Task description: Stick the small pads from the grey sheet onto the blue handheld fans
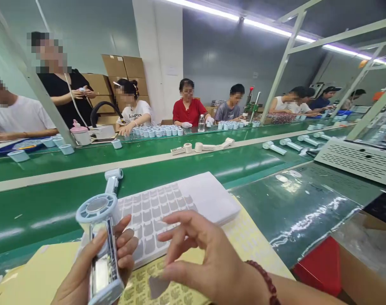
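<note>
**Sticker pinched, fan held ready: line it up before pressing**

The left hand (pixel 75 277) was closed around the handle of a pale blue handheld fan (pixel 100 254), head pointing away, its shiny flat face turned up toward the camera; the right hand (pixel 212 262) pinched a small grey sticker (pixel 157 286) between thumb and fingertip, the other fingers spread loosely; the sticker hung low and just right of the fan, not touching it.

Just beyond both hands lay a white sheet of stickers (pixel 167 207) on yellow backing sheets (pixel 246 241), several cells apparently already peeled; a second fan (pixel 112 178) lay on the green conveyor belt (pixel 37 212) further off; co-workers sat well apart on the far side.

Judging from this, the step was placing the sticker on the fan's handle; it would go best with the pinch at one edge only, so the adhesive stayed clean; the left hand should hold the handle steady and level; one edge ought to be set down square first, then smoothed along to avoid bubbles or skew; a crooked start would be hard to correct.
</note>
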A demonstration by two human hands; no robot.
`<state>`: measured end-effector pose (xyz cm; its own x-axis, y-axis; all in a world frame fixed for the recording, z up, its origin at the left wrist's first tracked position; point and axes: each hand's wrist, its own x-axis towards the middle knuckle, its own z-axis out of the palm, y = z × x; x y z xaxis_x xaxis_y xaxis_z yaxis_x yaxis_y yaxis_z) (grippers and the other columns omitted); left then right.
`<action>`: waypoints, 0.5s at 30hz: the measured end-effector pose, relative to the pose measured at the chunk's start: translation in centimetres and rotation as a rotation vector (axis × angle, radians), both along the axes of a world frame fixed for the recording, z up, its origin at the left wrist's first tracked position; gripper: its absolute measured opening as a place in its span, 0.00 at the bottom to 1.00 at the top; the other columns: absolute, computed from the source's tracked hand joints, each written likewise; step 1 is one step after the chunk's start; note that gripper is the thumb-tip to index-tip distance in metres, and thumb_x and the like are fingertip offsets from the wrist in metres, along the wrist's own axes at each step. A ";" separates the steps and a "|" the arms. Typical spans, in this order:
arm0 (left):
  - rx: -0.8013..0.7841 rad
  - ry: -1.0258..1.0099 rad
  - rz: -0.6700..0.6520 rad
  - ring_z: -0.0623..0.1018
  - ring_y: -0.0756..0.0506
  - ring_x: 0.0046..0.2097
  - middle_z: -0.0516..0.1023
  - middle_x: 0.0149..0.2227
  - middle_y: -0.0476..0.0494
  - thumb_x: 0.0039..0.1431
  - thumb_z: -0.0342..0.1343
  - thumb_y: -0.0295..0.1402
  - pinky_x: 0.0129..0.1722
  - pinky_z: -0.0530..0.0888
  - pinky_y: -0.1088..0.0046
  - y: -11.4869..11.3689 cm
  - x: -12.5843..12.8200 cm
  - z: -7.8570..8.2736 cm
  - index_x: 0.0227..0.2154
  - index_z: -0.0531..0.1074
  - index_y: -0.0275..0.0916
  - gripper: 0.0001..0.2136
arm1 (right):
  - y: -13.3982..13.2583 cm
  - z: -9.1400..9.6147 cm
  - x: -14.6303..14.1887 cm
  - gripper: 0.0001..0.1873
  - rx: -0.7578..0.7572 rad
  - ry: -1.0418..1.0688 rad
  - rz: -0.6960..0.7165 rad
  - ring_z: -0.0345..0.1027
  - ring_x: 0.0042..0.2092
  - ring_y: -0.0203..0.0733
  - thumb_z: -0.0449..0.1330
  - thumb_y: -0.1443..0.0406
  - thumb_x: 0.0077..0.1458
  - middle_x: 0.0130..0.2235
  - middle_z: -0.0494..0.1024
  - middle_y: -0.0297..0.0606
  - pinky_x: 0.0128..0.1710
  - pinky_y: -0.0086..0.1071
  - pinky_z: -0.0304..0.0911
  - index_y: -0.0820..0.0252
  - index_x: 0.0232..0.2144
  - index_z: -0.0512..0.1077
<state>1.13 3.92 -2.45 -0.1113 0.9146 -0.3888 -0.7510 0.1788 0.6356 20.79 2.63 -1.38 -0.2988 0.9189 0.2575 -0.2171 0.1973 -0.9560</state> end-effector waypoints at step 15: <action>-0.182 0.014 0.144 0.77 0.51 0.23 0.74 0.29 0.45 0.63 0.51 0.21 0.21 0.77 0.79 -1.2 3.5 2.6 0.33 0.74 0.36 0.09 | -1.6 -1.0 -4.5 0.36 -0.151 0.221 -0.045 0.79 0.45 0.47 0.80 0.65 0.33 0.26 0.77 0.27 0.51 0.41 0.73 0.56 0.47 0.75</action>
